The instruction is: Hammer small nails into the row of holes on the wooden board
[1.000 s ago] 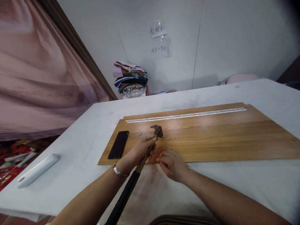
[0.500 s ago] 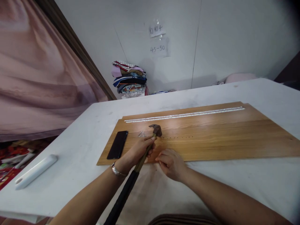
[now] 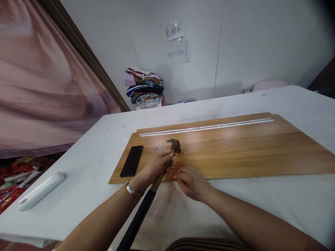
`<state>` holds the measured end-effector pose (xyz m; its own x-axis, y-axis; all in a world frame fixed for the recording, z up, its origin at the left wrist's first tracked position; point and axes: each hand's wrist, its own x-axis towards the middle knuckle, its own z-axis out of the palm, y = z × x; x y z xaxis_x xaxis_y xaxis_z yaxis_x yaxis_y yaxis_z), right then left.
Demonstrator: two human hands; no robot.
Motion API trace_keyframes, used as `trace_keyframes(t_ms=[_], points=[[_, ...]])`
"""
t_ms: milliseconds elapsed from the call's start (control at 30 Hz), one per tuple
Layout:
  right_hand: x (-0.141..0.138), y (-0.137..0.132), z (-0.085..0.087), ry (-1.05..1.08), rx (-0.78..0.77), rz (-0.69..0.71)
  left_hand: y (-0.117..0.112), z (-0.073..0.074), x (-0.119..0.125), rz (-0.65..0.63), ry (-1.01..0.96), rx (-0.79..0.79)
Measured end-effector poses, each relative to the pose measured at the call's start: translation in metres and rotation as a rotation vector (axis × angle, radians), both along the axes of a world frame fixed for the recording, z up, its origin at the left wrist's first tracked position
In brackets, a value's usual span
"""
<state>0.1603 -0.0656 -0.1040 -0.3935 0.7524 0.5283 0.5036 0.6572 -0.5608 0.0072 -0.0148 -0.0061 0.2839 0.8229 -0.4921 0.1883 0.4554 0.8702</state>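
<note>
A claw hammer (image 3: 149,195) slants up from the bottom of the view, its black grip toward me. My left hand (image 3: 157,166) is wrapped around its shaft just below the metal head, which is over the wooden board (image 3: 251,146). My right hand (image 3: 190,181) rests in a loose fist on the board's front edge, apart from the hammer; nothing shows in its curled fingers. A small pile of nails (image 3: 158,149) lies on the board just left of the hammer head. Small dark dots (image 3: 198,153) run in a row to the right of it.
A black phone (image 3: 131,161) lies on the board's left end. Two white strips (image 3: 206,128) run along its back. A white long-handled object (image 3: 42,191) is on the white table (image 3: 86,153) at left. Folded clothes (image 3: 144,85) are stacked by the wall; a pink curtain (image 3: 49,87) hangs left.
Both hands and the hammer keep their places. Only the camera view has shifted very slightly.
</note>
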Motion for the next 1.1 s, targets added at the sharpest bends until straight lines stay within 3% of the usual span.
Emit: trace_keyframes(t_ms=[1100], points=[[-0.0004, -0.0001, -0.0002, -0.008, -0.026, -0.003, 0.0016, -0.0027, -0.0019, -0.022, 0.048, -0.051]])
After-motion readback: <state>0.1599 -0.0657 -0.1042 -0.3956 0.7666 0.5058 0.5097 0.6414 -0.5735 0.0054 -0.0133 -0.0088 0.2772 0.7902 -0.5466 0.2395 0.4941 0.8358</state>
